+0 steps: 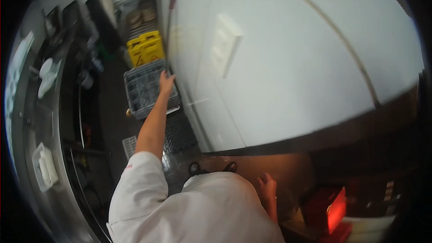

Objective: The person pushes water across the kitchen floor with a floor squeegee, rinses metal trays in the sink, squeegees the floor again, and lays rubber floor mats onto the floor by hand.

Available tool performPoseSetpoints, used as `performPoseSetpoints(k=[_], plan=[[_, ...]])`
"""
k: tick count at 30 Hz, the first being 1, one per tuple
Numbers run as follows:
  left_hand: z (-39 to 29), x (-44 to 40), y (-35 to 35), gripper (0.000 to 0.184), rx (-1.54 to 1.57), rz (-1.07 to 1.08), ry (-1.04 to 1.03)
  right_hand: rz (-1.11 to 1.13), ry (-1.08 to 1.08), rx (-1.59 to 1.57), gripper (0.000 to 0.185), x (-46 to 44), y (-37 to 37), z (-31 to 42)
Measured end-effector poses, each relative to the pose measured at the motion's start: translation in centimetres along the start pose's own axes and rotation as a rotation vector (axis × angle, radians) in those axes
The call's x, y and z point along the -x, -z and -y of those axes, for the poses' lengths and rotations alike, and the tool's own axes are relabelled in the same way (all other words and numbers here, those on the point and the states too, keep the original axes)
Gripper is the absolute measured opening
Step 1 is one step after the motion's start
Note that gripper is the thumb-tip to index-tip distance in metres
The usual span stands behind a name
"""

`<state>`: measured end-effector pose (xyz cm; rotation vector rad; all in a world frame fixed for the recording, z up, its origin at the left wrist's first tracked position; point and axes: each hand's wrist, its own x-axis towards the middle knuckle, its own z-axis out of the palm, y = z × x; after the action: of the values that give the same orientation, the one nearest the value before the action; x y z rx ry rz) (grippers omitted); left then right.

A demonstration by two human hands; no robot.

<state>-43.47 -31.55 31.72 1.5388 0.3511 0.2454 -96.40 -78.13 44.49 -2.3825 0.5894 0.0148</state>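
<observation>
Wrapping the left hand fully round the red-ended pole would likely steady it; whether its grip is closed, I cannot tell. The pole leans by the white wall, near the far right corner of the grey rack, which obstructs close footing. Yellow signs stand beyond the rack's far edge. The right hand hangs low, grip unclear.

white tub on steel counter

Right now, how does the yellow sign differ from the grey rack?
The sign is yellow with dark markings; the rack is grey and gridded. The sign looks upright; the rack lies flat. The left hand overlaps the rack in view, not the sign. Both are beside the white wall.
</observation>
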Motion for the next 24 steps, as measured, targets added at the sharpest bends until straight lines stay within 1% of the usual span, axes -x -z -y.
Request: performPoseSetpoints(k=[1, 2, 3, 4, 5, 6, 7, 9, 11, 13, 15, 16, 17, 19, 22, 24], plan=[[3.8, -1.3, 0.3, 0.08, -0.058, -0.01, -0.027, 0.014, -0.01, 0.042, 0.036, -0.2, 0.1, -0.2], [2.6, 1.3, 0.2, 0.081, 0.033, -0.034, 0.06, 0.022, -0.027, 0.078, 0.035, -0.5, 0.2, -0.4], [5.1, 0.8, 0.7, 0.079, 0.081, 0.034, 0.081, 0.03, -0.049, 0.11, 0.034, -0.8, 0.3, -0.6], [5.2, 2.3, 0.9, 0.075, 0.075, -0.008, 0.1, 0.023, -0.045, 0.102, 0.033, -0.9, 0.3, -0.8], [3.4, 4.7, 0.9, 0.073, 0.167, -0.002, 0.19, 0.022, -0.041, 0.096, 0.032, -1.2, 0.3, -1.0], [2.2, 6.7, 1.2, 0.072, 0.125, 0.0, 0.225, 0.026, -0.034, 0.091, 0.031, -1.6, 0.3, -1.2], [3.4, 6.9, 1.9, 0.071, 0.097, 0.019, 0.25, 0.033, -0.038, 0.084, 0.032, -1.9, 0.3, -1.4], [3.5, 9.0, 3.0, 0.071, 0.081, -0.001, 0.313, 0.063, -0.045, 0.074, 0.032, -2.5, 0.1, -1.6], [4.5, 10.8, 4.7, 0.072, 0.063, 0.027, 0.355, 0.072, -0.025, -0.006, 0.033, -2.7, -0.5, -2.5], [6.4, 12.7, 6.3, 0.065, 0.018, 0.017, 0.334, 0.078, -0.019, -0.046, 0.033, -2.8, -1.0, -3.4], [7.8, 15.3, 8.2, 0.055, -0.01, 0.047, 0.403, 0.088, -0.027, -0.044, 0.033, -2.7, -1.4, -4.4], [9.1, 16.7, 9.3, 0.048, -0.04, 0.075, 0.397, 0.096, -0.076, -0.085, 0.032, -2.6, -1.3, -4.4], [10.4, 18.2, 10.5, 0.041, -0.069, 0.1, 0.392, 0.108, -0.101, -0.061, 0.032, -2.5, -1.5, -5.4], [12.9, 21.0, 12.9, 0.034, -0.12, 0.166, 0.488, 0.142, -0.138, -0.009, 0.03, -3.2, -2.4, -7.7], [15.5, 27.1, 15.1, 0.028, -0.179, 0.15, 0.637, 0.181, -0.113, -0.061, 0.036, -3.5, -3.0, -12.2], [16.5, 31.4, 15.2, 0.026, -0.246, 0.141, 0.719, 0.228, -0.161, -0.038, 0.035, -4.1, -3.9, -15.8]])
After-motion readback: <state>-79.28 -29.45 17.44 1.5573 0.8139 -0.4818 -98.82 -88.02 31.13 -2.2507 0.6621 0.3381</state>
